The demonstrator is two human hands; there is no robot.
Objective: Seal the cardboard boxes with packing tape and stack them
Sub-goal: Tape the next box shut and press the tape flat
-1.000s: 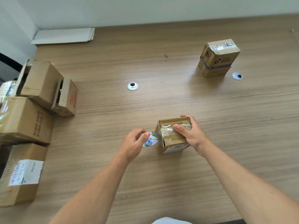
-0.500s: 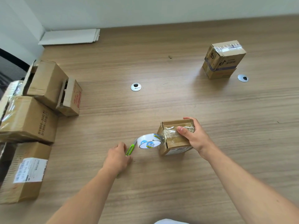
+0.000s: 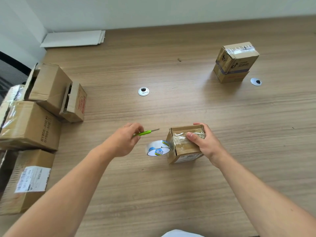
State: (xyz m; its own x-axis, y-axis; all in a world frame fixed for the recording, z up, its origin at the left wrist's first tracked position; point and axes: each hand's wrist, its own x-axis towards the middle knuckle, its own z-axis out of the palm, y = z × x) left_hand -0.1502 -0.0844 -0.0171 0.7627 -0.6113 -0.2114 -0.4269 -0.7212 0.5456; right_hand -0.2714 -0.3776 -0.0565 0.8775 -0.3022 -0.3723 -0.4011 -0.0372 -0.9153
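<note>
A small cardboard box (image 3: 183, 149) stands on the wooden table (image 3: 171, 194), with clear tape across its top. My right hand (image 3: 204, 142) grips the box's top, the thumb pressing the tape down. A roll of clear packing tape (image 3: 158, 148) hangs off the box's left side by its strip. My left hand (image 3: 124, 141) holds a green utility knife (image 3: 142, 133) with the blade out, pointing right, just above and left of the roll. At the far right, two taped boxes (image 3: 235, 63) sit stacked one on the other.
Several larger cardboard boxes (image 3: 30, 127) crowd the table's left edge, some with open flaps. Flat white sheets (image 3: 73, 38) lie at the back left by the wall. Two round cable grommets (image 3: 143, 91) are set into the tabletop.
My left hand let go of the tape roll, picked the green knife up from the table and lifted it toward the roll. The roll now hangs from the box. My right hand stayed put.
</note>
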